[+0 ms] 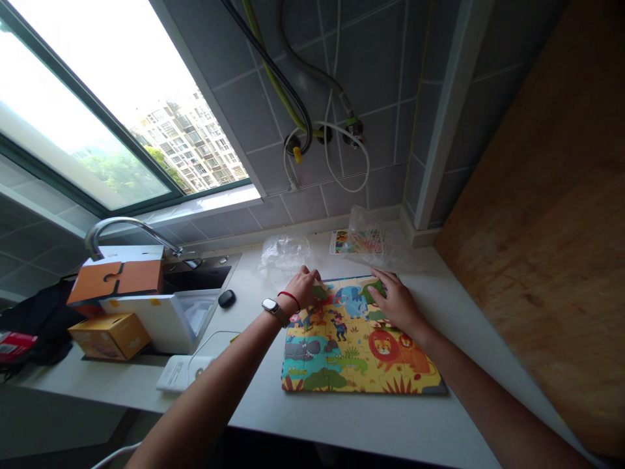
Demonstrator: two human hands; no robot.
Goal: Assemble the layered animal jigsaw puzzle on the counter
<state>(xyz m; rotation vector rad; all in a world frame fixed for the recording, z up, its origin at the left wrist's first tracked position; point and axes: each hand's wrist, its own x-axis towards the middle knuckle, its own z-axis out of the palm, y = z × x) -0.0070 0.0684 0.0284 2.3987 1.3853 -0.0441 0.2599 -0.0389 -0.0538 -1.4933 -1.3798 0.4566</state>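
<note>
A colourful animal jigsaw puzzle (349,352) lies flat on the white counter (258,371), with lions, an elephant and a hippo on it. My left hand (301,288) rests at its upper left corner, fingers bent together by a green piece; what they hold, if anything, is too small to make out. A watch and a red cord are on that wrist. Over the upper right part of the puzzle is my right hand (393,296), its fingers spread on the surface near a green tree area.
Clear plastic wrap (284,253) and a picture card (340,241) under a plastic bag lie behind the puzzle. At left are a black case (226,299), a white power bank (173,373), an orange box (141,279), a yellow box (111,335) and a faucet (131,221).
</note>
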